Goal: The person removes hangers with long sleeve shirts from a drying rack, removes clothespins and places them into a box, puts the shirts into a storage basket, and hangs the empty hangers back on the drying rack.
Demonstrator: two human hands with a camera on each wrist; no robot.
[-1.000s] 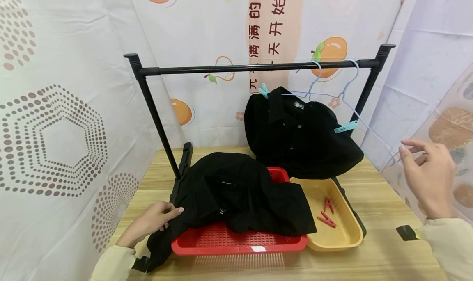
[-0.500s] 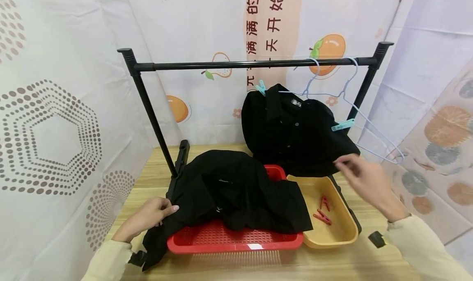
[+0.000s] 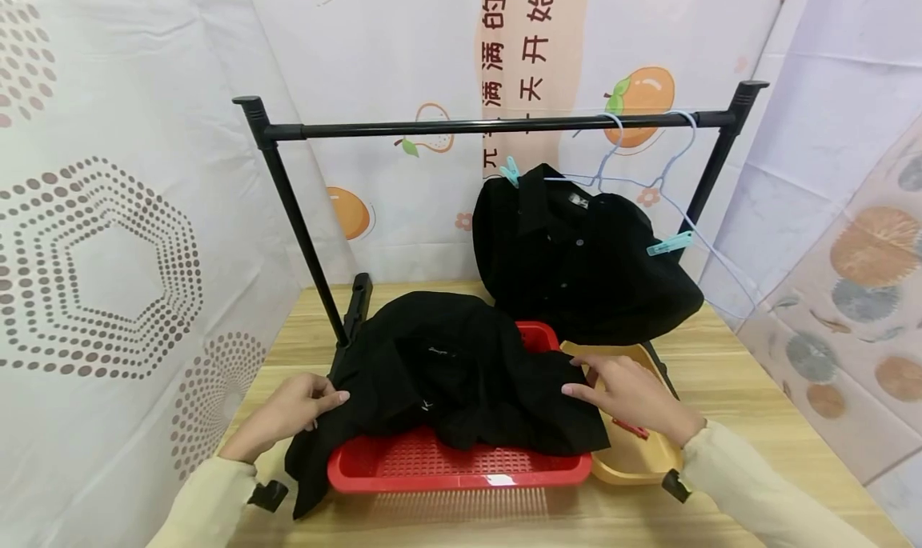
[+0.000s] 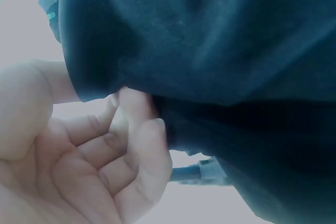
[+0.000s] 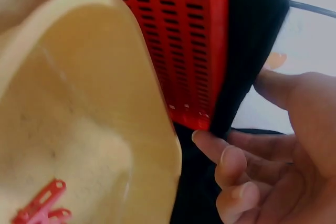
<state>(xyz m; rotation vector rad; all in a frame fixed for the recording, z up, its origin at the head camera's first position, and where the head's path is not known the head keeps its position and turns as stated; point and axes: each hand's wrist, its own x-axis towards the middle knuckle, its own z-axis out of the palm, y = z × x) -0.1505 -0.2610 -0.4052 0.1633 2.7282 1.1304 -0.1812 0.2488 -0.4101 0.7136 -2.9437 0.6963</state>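
A black collared shirt (image 3: 461, 372) lies spread over a red plastic basket (image 3: 461, 482). My left hand (image 3: 291, 412) pinches the shirt's left side; in the left wrist view the thumb goes behind the black cloth (image 4: 199, 40) and the fingers curl at its lower edge. On the opposite side, my right hand (image 3: 634, 392) is at the shirt's right sleeve end, thumb and forefinger apart at the cloth. In the right wrist view, the black cloth (image 5: 252, 30) runs between thumb and fingers, beside the red basket (image 5: 178, 40).
A black rack (image 3: 432, 127) carries two blue hangers (image 3: 605, 148); another black shirt (image 3: 576, 268) hangs there with light-blue clothespins (image 3: 670, 244). To the right of the basket stands a yellow tray (image 3: 634, 460) with red clothespins (image 3: 630, 428), partly behind my right arm.
My right hand has let go of the hanger at the far right and come left and down to the shirt's right sleeve. The hanger has swung. My left hand stays on the shirt.
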